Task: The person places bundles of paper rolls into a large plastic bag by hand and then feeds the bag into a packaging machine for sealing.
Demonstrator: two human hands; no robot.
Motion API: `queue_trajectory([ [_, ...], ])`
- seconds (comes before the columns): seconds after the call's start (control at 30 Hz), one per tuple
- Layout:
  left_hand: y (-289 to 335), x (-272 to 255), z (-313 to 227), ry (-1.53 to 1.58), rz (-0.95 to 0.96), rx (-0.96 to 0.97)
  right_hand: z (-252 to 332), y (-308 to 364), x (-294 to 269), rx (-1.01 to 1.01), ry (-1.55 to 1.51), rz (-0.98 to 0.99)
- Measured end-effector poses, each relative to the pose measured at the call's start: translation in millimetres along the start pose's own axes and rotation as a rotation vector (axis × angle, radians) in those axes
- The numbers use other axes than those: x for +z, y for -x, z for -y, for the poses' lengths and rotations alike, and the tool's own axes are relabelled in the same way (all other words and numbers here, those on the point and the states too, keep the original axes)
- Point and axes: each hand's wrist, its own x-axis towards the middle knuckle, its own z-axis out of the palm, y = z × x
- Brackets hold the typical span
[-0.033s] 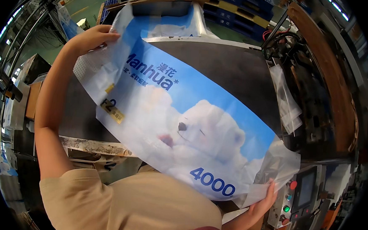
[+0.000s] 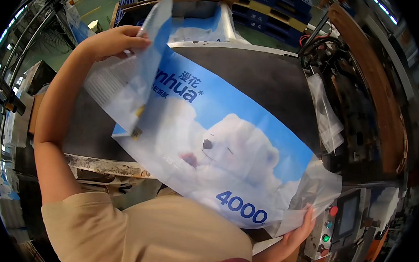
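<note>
A large blue and white plastic packaging bag (image 2: 237,147), printed with sleeping white bears, lies slanted across the front of me over a dark flat surface. Pinched between the thumb and fingers of my left hand (image 2: 123,43) is its far-left end, which is raised and folded over toward the middle. A clear perforated strip (image 2: 114,84) hangs out below that hand. My right hand (image 2: 300,230) grips the lower right corner, where the film turns clear and crumpled; some of its fingers are hidden behind the film.
The dark work surface (image 2: 261,76) has a pale metal edge. Beyond it stand an open carton (image 2: 197,23) holding similar bags and stacked blue pallets (image 2: 274,10). To the right are a loose clear plastic piece (image 2: 326,114), a brown board (image 2: 375,83) and a control box (image 2: 326,224) with buttons.
My left hand has shifted a little to the right, folding the bag's left end up and over part of the print. My right hand stays at its corner.
</note>
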Motion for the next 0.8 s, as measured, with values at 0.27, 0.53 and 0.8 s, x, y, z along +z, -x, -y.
queue_trajectory([
  [0.27,-4.0,276.6,-60.9,-0.572,0.049,1.285,4.8,15.0,13.8,-0.041,-0.031,-0.051],
  [0.53,-30.6,300.5,-57.2,-0.595,0.046,1.122,23.2,28.3,18.2,-0.051,-0.035,0.004],
  [0.8,-67.3,183.2,-11.2,-0.53,0.23,0.593,21.4,2.1,38.8,-0.056,-0.003,0.104],
])
